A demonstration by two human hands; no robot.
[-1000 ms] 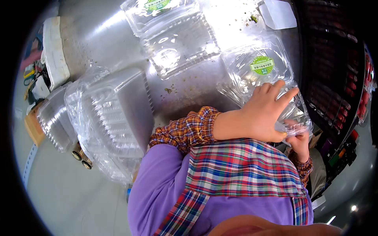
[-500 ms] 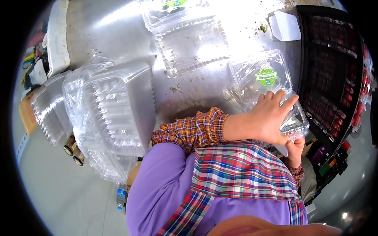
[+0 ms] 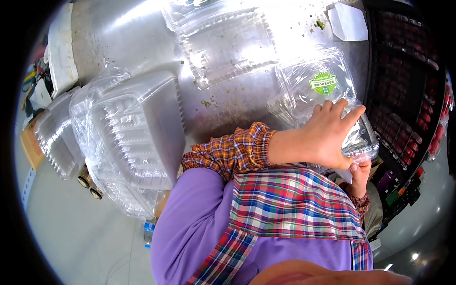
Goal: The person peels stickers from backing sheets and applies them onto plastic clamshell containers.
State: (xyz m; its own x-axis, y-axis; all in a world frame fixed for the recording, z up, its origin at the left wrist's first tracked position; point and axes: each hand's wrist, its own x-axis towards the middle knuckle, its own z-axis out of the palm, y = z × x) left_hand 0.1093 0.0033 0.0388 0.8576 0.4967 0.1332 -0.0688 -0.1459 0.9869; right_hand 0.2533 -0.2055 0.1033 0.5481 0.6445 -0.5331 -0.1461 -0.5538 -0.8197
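My left hand [image 3: 327, 135] reaches across my body with its fingers spread over the near part of a clear plastic container [image 3: 299, 88]. Its thumb rests by the container's near edge. A round green label [image 3: 324, 83] is on the raised lid. At the near right corner, my right hand [image 3: 361, 175] has thumb and fingers closed on a small white slip [image 3: 345, 174], just beside my left thumb. My left hand hides part of the container, and my right fingertips are partly covered.
Another open clear container [image 3: 228, 47] lies farther back on the metal table [image 3: 128, 47]. Nested clear containers [image 3: 137, 128] in plastic wrap stand at left. Black crates [image 3: 399, 90] with red packed items are at right, near a white piece [image 3: 348, 22]. Green scraps dot the table.
The view has shifted a little. My right hand has come up to the container's near corner, and the white slip now shows at its fingers. My left hand stays spread over the container.
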